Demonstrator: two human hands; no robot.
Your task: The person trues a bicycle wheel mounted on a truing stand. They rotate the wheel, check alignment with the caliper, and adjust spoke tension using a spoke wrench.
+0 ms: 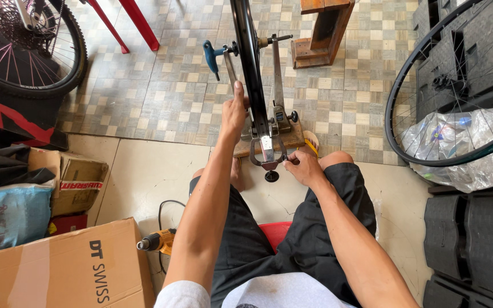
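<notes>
Between the person's knees, on the tiled floor, a metal wheel-truing stand (269, 128) holds a black rim (248, 51) upright and edge-on — its two grey arms rise either side of the rim, a blue-handled tool (210, 56) at the axle. The left hand (234, 111) lies flat-fingered against the rim; the right hand (302, 166) pinches a small black knob (271, 175) under the stand. To the left sit a large brown carton (58, 271) with dark lettering — beyond it a smaller open box (78, 182) bearing a red label, and a blue sack (9, 219).
</notes>
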